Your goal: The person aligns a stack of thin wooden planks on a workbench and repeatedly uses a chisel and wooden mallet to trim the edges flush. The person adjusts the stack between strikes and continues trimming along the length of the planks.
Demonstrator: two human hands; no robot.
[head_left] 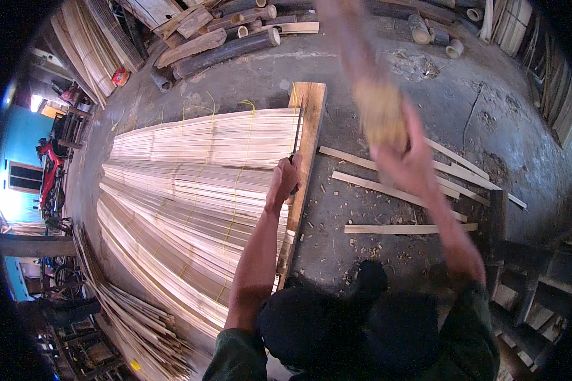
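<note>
My left hand (285, 181) is closed round the dark handle of a long knife (297, 129). Its blade points away from me, lying along the right ends of the bamboo slats, over a wooden board (313, 101). The slats form a wide mat (210, 140) on the floor, bound with thin yellow cords. In the air to the right, my right hand (408, 162) grips a thick wooden club (380, 111), smeared by motion and reaching to the top of the view. Below that hand, several cut-off strips (388, 188) lie scattered among small chips.
Bamboo poles and logs (229, 54) lie at the far side, with more pole pieces (435, 38) at far right. A bundle of thin strips (140, 317) rests at near left. Beyond it stands a red motorcycle (49, 174). A slatted wooden structure (527, 292) is at near right.
</note>
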